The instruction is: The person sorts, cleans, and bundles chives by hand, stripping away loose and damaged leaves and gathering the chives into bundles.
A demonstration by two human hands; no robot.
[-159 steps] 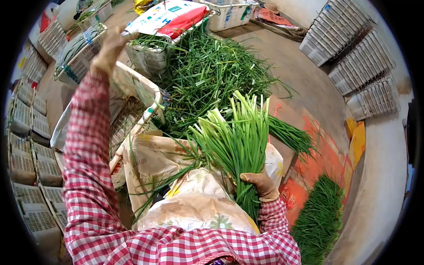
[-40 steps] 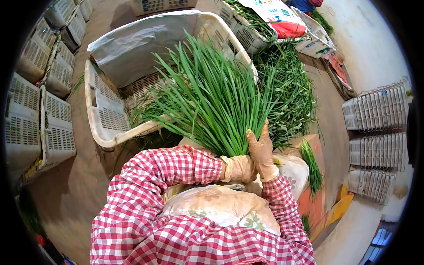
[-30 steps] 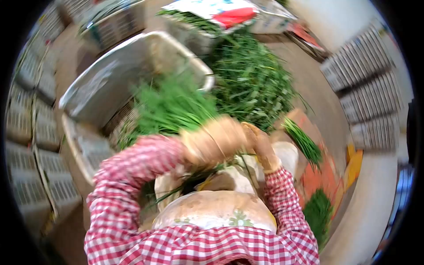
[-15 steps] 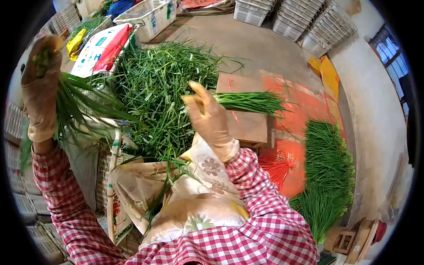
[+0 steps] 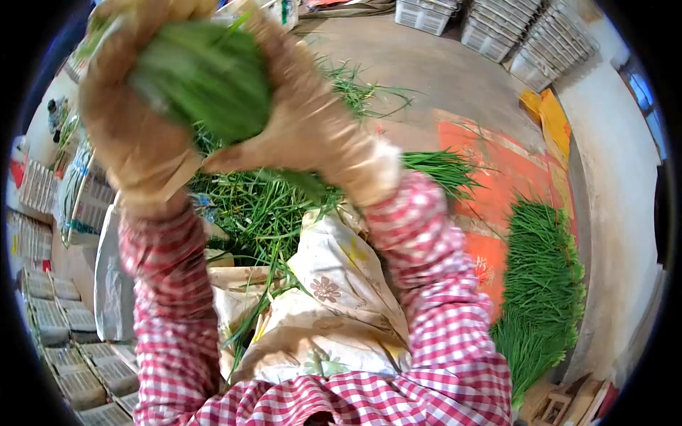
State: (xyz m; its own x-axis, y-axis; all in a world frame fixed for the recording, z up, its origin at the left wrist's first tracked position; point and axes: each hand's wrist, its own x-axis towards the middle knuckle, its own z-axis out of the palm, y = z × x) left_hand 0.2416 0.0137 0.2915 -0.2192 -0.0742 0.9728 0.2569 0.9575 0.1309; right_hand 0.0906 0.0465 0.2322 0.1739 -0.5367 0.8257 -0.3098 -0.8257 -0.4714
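Observation:
My left hand, in a thin tan glove, is wrapped round a bunch of chives held high at the upper left. My right hand, gloved the same way, cups the bunch from the other side, its thumb below. Motion blurs the bunch and fingertips. Below my hands lies a heap of loose green leaves, partly hidden by my arms. Right of my right wrist, another bunch of chives lies with its leaf ends outward. A flowered apron covers my lap.
Chives in a thick row lie on the right along the orange sheet. Stacked white crates stand at the back, and more crates at the lower left. A yellow-orange bag lies by the wall. Wooden pieces sit lower right.
My left hand has moved right and up with the bunch. My right hand, empty with fingers apart before, has risen and closed on the bunch beside it. The view has shifted slightly.

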